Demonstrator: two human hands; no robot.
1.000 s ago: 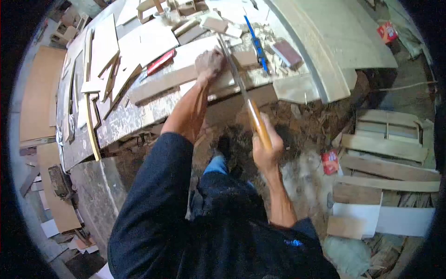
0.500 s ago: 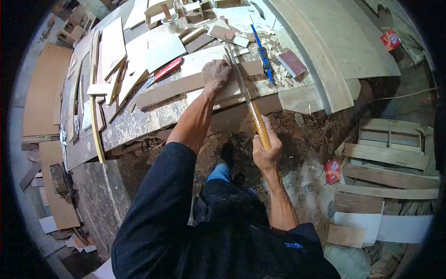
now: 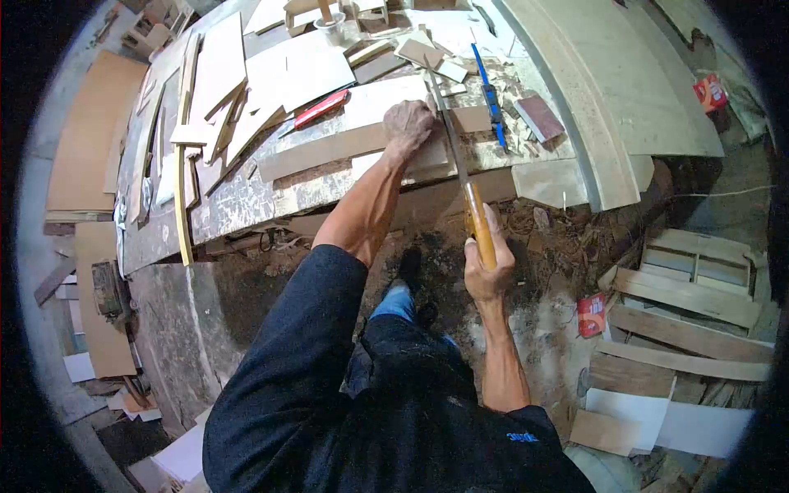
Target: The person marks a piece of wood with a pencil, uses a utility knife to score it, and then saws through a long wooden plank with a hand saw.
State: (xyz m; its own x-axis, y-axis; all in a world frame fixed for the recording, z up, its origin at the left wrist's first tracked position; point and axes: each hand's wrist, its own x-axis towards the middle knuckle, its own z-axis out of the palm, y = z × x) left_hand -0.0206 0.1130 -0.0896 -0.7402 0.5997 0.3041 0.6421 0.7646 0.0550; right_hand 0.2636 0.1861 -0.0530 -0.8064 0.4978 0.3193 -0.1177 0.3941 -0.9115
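My right hand is wrapped round the yellow-brown handle of a saw, whose thin blade points away from me across a long brown board. Just left of the blade, my left hand is closed in a fist on that board near the bench edge. Whether its fingers grip the board is hidden from above. A pale panel lies behind the board. Right of the blade is a blue tool, with a dark red block beside it. A red-handled tool lies left of my left hand.
The worn workbench carries many loose panels and strips at the left, and a white cup at the back. A long curved panel crosses the right side. Wooden pieces and a red packet are at the lower right.
The view has shifted, so the bench and both hands appear further right. Both hands keep their places at the board and the saw handle.
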